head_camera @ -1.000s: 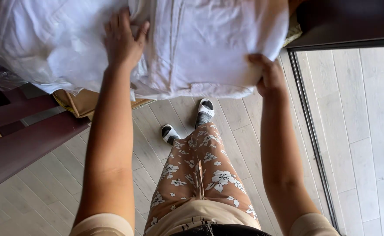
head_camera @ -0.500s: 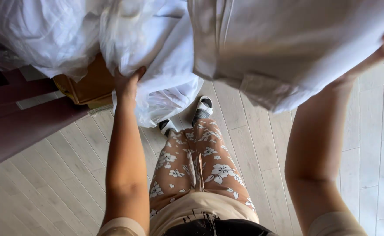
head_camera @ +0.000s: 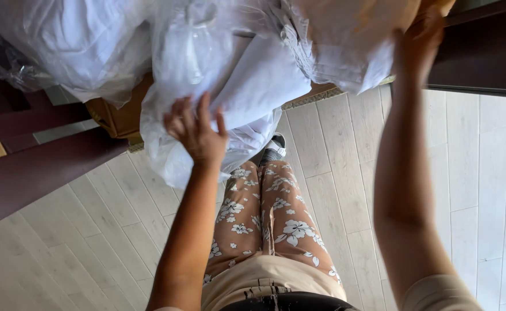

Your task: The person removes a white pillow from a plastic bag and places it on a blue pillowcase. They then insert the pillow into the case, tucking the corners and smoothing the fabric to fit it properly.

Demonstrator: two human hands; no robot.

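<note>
1. Fingers spread and half curled, our left hand [head_camera: 197, 131] presses its palm up against the clear plastic bag [head_camera: 207, 75]; the hand is open and pinches nothing, serving, as we judge, to steady the loose plastic from below.
2. Our right hand [head_camera: 419, 35], raised high at the top right edge, closes on the far side of the folded white cloth [head_camera: 345, 40]; the fingertips are hidden by the cloth, so we cannot see how deep the hold goes.
3. Between the two hands, the bag holds white fabric [head_camera: 247, 86] and sags toward the floor, which would explain the support underneath.
4. Further left, a second plastic-wrapped white bundle [head_camera: 74, 40] rests above a brown cardboard box [head_camera: 115, 118].
5. Beside the box run dark wooden rails [head_camera: 40, 167].
6. Below everything lie the pale plank floor [head_camera: 333, 167] and our flowered trousers [head_camera: 264, 219].
</note>
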